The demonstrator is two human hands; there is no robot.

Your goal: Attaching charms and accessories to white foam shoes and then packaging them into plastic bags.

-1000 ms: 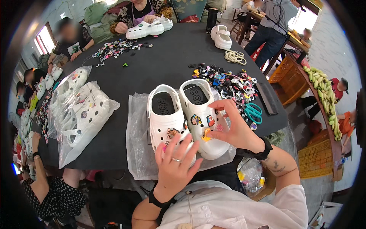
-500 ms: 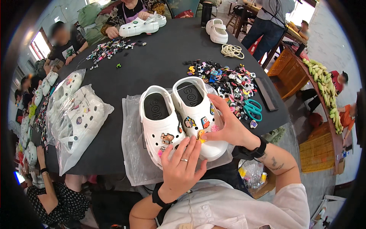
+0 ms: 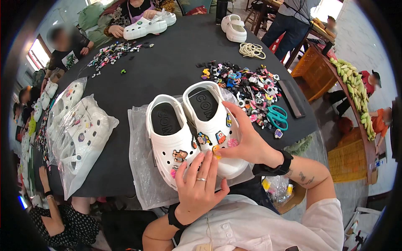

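- The right clog (image 3: 212, 123), white with several charms on its upper, sits on the table (image 3: 138, 79) in front of the person, over a flattened clear plastic bag (image 3: 140, 175).
- Over the last second, the fingers of the left hand (image 3: 198, 180) have drawn together and reached the yellow charm (image 3: 216, 151) on the right clog; the work seems to have narrowed to that one spot.
- The left hand is open, fingers straight, tips beside the charm.
- The right hand (image 3: 248, 142) arches over the outer side of the right clog, index finger and thumb apart, thumb at the charm; whether it pinches the charm I cannot tell.
- Just left of the right clog stands the left clog (image 3: 167, 144), decorated with a monkey-like charm (image 3: 180, 155).
- Well left of the right clog, a filled clear bag (image 3: 72, 182) holds charm-studded white clogs (image 3: 93, 125).
- Beyond the right clog, to its right, lie a loose charm heap (image 3: 251, 85) and teal scissors (image 3: 277, 117).
- Below the table, right of the right clog, a cardboard box (image 3: 296, 200) contains crumpled clear plastic (image 3: 277, 193).
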